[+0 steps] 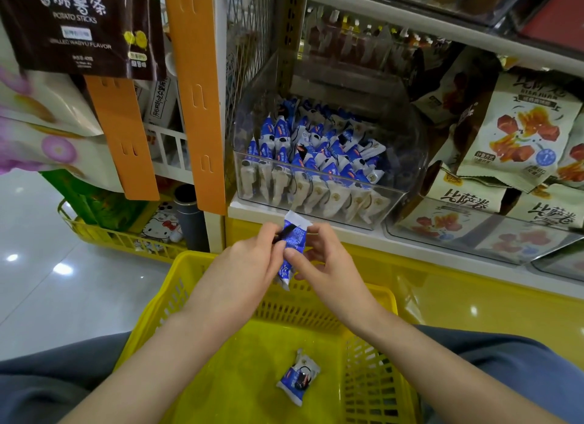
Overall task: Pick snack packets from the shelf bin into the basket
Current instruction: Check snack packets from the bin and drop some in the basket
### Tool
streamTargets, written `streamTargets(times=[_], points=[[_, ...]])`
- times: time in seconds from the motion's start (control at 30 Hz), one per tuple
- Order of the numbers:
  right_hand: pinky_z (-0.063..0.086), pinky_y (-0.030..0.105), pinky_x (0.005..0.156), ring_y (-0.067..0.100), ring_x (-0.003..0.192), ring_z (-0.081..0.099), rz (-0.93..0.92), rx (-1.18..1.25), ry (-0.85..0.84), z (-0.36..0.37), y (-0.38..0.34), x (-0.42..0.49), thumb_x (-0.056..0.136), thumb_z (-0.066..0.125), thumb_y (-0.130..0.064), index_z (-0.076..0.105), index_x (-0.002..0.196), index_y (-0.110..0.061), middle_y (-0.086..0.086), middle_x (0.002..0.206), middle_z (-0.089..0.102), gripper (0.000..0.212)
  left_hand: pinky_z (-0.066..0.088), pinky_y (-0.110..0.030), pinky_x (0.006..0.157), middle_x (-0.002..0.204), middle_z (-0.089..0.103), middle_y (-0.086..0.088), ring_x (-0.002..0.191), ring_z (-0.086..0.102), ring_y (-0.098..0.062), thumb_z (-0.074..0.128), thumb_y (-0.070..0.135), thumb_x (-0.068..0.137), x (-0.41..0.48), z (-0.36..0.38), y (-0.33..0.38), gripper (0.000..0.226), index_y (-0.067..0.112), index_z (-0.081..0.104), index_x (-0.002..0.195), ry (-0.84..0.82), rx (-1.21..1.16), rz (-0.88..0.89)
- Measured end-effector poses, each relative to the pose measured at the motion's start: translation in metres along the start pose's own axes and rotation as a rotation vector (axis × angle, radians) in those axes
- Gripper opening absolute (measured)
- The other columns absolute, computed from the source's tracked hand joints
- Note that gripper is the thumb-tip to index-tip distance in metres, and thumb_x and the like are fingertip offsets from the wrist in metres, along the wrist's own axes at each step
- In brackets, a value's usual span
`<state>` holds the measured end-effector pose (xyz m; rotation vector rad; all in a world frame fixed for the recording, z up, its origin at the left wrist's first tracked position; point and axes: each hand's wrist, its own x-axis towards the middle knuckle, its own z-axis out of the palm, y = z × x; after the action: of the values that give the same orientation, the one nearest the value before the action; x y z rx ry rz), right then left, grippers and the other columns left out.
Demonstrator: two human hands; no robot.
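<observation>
Shelf-front [363, 235], above basket [151, 306]: packet [292, 238], long axis near-vertical, in L hand [249, 265] + R hand [328, 265] pinch.

— What's in the grip?
— A blue and white snack packet [292, 241], nearly upright. My left hand [249, 262] pinches its left edge. My right hand [328, 265] pinches the right edge, thumb across the front.
— And below the grip?
— The yellow basket [158, 300]. A second packet [298, 377] of the same kind lies on its floor, well below my hands.
— Beyond it?
— Just past and above my fingertips sits the clear shelf bin [407, 145], filled with binned packets [316, 151] in the same blue and white.
</observation>
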<state>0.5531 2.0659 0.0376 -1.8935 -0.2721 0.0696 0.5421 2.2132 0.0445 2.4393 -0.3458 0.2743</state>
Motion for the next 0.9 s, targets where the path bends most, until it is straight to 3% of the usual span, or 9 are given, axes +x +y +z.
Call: streamTargets(times=[0.17,0.3,0.37,0.43,0.53,0.7,0.8,0.9], points=[[0.045,0.011,0.064,-0.004,0.081,0.058,-0.074,-0.139,-0.035,0.002,0.001,-0.002,0.086,0.063,-0.026,0.043,0.096,-0.042,-0.028,0.091,0.059,0.027,0.03,-0.027,0.052,0.07,0.053,0.005,0.061,0.051,-0.02,0.033,0.031,0.096,0.003,-0.001,-0.005,0.023,0.015,0.048,0.104,0.001,0.12,0.03],[0.047,0.014,0.065,-0.003,0.078,0.059,-0.065,-0.131,-0.023,0.003,0.0,-0.001,0.087,0.062,-0.026,0.043,0.098,-0.043,-0.024,0.092,0.061,0.028,0.026,-0.026,0.045,0.057,0.041,0.009,0.049,0.041,-0.01,0.036,0.026,0.095,0.006,0.003,-0.006,0.017,0.017,0.049,0.09,0.053,-0.066,-0.071],[0.053,0.021,0.069,0.0,0.079,0.06,-0.037,-0.079,-0.001,0.002,0.0,0.0,0.087,0.061,-0.026,0.044,0.098,-0.043,-0.022,0.093,0.062,0.027,0.032,-0.019,0.044,0.06,0.048,0.01,0.051,0.047,-0.006,0.038,0.029,0.095,0.007,0.005,-0.005,0.016,0.023,0.052,0.091,0.079,-0.138,-0.1],[0.055,0.026,0.07,0.003,0.082,0.061,-0.024,-0.042,0.03,0.001,0.0,0.001,0.089,0.059,-0.025,0.046,0.101,-0.041,-0.019,0.096,0.063,0.024,0.044,-0.014,0.055,0.077,0.061,0.008,0.065,0.057,-0.004,0.041,0.03,0.095,0.006,0.007,-0.003,0.02,0.025,0.056,0.107,0.047,-0.196,-0.115],[0.056,0.03,0.071,0.01,0.085,0.062,-0.005,-0.015,0.05,-0.001,0.001,0.002,0.091,0.056,-0.021,0.046,0.104,-0.037,-0.013,0.099,0.064,0.023,0.052,-0.034,0.076,0.1,0.066,0.0,0.084,0.062,-0.011,0.045,0.024,0.094,0.005,0.01,-0.003,0.03,0.023,0.052,0.122,-0.027,-0.229,-0.131],[0.054,0.032,0.078,0.006,0.089,0.061,-0.017,-0.033,0.035,0.0,0.001,0.002,0.091,0.055,-0.022,0.044,0.102,-0.04,-0.015,0.099,0.063,0.024,0.051,-0.034,0.069,0.089,0.066,0.002,0.075,0.062,-0.011,0.044,0.016,0.094,0.008,0.01,-0.006,0.024,0.021,0.055,0.114,-0.022,-0.263,-0.122],[0.051,0.027,0.087,-0.004,0.101,0.057,-0.035,-0.009,-0.009,-0.002,0.0,0.004,0.088,0.06,-0.023,0.041,0.11,-0.039,-0.022,0.105,0.059,0.032,0.053,-0.034,0.074,0.088,0.066,0.013,0.082,0.064,-0.013,0.041,0.012,0.096,0.009,0.008,0.0,0.021,0.03,0.052,0.101,-0.023,-0.469,-0.212],[0.052,0.018,0.081,-0.005,0.099,0.057,-0.012,-0.002,-0.052,-0.001,-0.001,0.003,0.084,0.065,-0.027,0.036,0.118,-0.037,-0.024,0.111,0.052,0.046,0.054,-0.025,0.071,0.09,0.067,0.006,0.082,0.064,-0.007,0.04,0.015,0.097,0.011,0.006,0.005,0.02,0.028,0.054,0.092,-0.05,-0.795,-0.361]])
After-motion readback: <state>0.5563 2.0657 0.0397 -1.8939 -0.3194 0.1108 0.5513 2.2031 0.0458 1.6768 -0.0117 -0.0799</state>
